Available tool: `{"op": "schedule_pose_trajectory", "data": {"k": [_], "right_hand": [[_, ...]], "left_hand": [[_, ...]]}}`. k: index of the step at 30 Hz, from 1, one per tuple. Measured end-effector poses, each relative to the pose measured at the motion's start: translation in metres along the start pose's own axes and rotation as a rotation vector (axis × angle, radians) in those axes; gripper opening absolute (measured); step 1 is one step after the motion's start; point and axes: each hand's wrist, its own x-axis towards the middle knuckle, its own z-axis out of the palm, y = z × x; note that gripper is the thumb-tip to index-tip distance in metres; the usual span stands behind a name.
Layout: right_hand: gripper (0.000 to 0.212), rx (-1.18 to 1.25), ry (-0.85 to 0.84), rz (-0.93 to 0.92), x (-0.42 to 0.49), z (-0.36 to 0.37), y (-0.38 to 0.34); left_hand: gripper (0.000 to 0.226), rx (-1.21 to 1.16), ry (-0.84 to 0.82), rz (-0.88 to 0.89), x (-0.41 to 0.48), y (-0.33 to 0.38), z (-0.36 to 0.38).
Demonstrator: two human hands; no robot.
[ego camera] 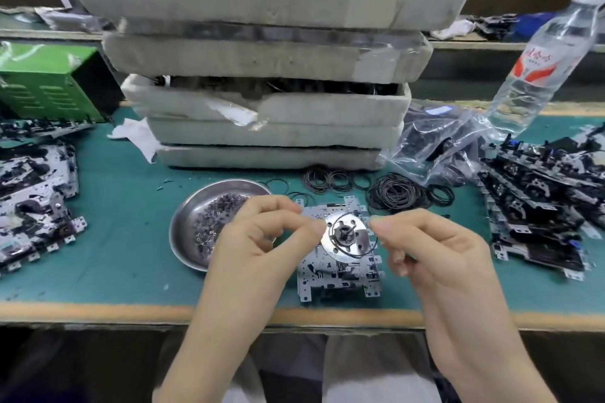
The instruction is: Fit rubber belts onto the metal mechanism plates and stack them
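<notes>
My left grip and my right grip are both raised a little above the near part of the green surface, facing each other. Between them is one rubber belt, a thin black ring. The right grip pinches it with thumb and forefinger at its right side. The left grip has thumb and forefinger closed together at its left side, it seems also on the belt, but the ring is very thin there. The other fingers of both grips are loosely curled.

The belt lies around the shiny round disc on the metal mechanism plate. This plate lies flat on the surface, near the front edge, just below my fingertips.

Left of the plate, partly under my left grip, stands a steel dish with many small dark parts in it. Behind the plate lies a pile of loose belts, with some single rings spread beside it. At the right is a stack of plates, and at the left a second heap of plates. Behind, in the middle, foam trays are piled high. A clear bag and a water bottle are at the back right, and a green box at the back left.
</notes>
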Motion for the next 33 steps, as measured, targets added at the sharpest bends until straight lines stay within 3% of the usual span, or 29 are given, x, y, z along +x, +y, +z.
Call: {"op": "schedule_pose_trajectory", "data": {"k": [3, 9, 13, 16, 20, 25, 29, 33], "right_hand": [[0.02, -0.011, 0.023, -0.06, 0.001, 0.002, 0.003], [0.019, -0.13, 0.04, -0.176, 0.006, -0.005, 0.003], [0.035, -0.157, -0.194, 0.1, 0.016, -0.022, 0.001], [0.017, 0.058, -0.436, 0.378, 0.026, -0.03, -0.006], [0.021, 0.176, -0.583, 0.467, 0.029, -0.039, -0.015], [0.039, -0.075, -0.604, 0.46, 0.038, -0.033, -0.019], [0.032, -0.353, -0.661, 0.319, 0.049, -0.032, -0.026], [0.03, -0.483, -0.629, 0.232, 0.059, -0.033, -0.029]], "left_hand": [[0.026, 0.021, -0.023, 0.035, -0.002, -0.001, -0.001], [0.021, 0.075, -0.104, 0.168, -0.003, -0.003, -0.004], [0.019, 0.229, -0.104, 0.331, -0.005, -0.007, -0.007], [0.013, 0.376, -0.087, 0.475, -0.006, -0.011, -0.008], [0.01, 0.484, -0.067, 0.625, -0.007, -0.014, -0.009], [0.018, 0.7, 0.047, 0.901, -0.005, -0.015, -0.004], [0.019, 0.931, 0.194, 1.209, 0.009, -0.012, -0.003], [0.009, 1.02, 0.186, 1.355, 0.025, -0.018, -0.001]]}}
